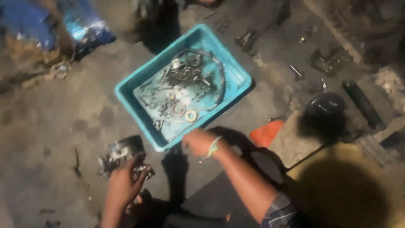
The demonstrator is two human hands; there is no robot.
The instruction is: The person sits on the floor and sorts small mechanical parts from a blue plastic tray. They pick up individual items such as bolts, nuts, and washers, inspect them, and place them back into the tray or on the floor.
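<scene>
My left hand (125,180) grips a greasy grey metal engine part (122,155) low on the left, just above the floor. My right hand (198,141) hovers at the near edge of a teal plastic tray (236,71); its fingers are curled, and whether they hold anything is hidden. A pale string band hangs at that wrist. Inside the tray lie several small metal parts (181,80): bolts, washers, a light ring (190,115) and a thin dark gasket loop.
The ground is dirty concrete. An orange piece (266,132) lies right of my right arm. A black rounded part (325,105), a dark cylinder (363,104) and scattered metal pieces (247,40) sit at the right and top. Blue plastic (50,21) is at the top left.
</scene>
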